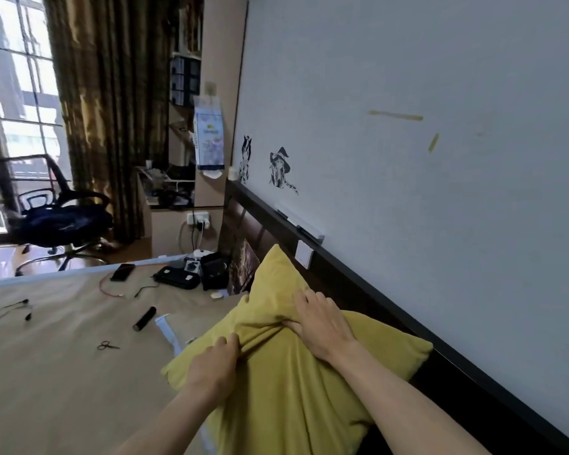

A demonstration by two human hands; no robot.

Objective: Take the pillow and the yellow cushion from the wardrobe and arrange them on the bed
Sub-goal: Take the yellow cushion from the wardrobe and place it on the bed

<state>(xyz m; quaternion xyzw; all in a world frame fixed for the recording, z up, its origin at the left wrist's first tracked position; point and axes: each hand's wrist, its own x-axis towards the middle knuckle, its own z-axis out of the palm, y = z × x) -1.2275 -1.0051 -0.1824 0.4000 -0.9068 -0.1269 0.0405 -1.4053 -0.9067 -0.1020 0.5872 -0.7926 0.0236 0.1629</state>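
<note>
The yellow cushion stands tilted on the tan bed sheet, leaning towards the dark wooden headboard. My left hand grips a fold of its fabric on the left side. My right hand presses into its upper middle, fingers bunching the cloth. A strip of white fabric shows on the bed under the cushion's left edge; I cannot tell whether it is the pillow. The wardrobe is out of view.
On the bed lie scissors, a black cylinder, a phone, cables, and black pouches near the headboard. A black office chair and a desk stand by the curtained window.
</note>
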